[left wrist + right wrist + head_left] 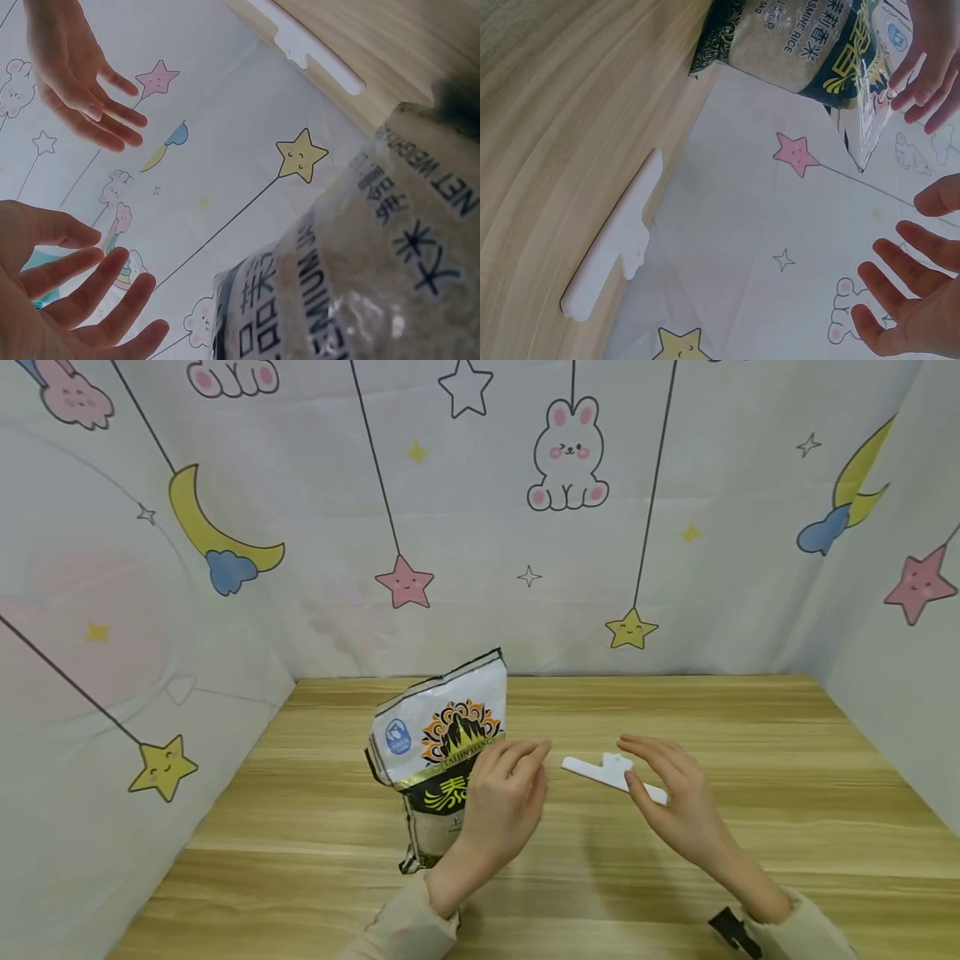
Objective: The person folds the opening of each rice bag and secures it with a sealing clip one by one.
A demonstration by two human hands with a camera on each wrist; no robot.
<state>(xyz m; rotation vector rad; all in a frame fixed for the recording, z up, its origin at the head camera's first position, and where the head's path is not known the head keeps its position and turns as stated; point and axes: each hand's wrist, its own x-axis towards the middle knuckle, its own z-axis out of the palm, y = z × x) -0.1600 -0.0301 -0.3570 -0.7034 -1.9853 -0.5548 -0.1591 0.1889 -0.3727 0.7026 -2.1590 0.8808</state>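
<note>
A bag of jasmine rice (pixel 420 760) stands upright on the wooden table, its white upper part leaning to one side. In front of its right edge is my left hand (pixel 506 793), fingers loosely bent and holding nothing. A white bag clip (pixel 600 772) lies on the table to the right of the bag. Above the clip's right end hovers my right hand (pixel 678 797), thumb and fingers spread apart. In the right wrist view, the clip (pixel 611 244) lies apart from the right hand (pixel 915 300). Printed lettering on the bag (pixel 360 255) shows in the left wrist view.
White fabric (pixel 487 527) printed with stars, moons and rabbits hangs behind the table and along both sides. The wood-grain tabletop (pixel 750 743) extends around the bag and clip. A dark strap (pixel 735 932) sits by the right sleeve.
</note>
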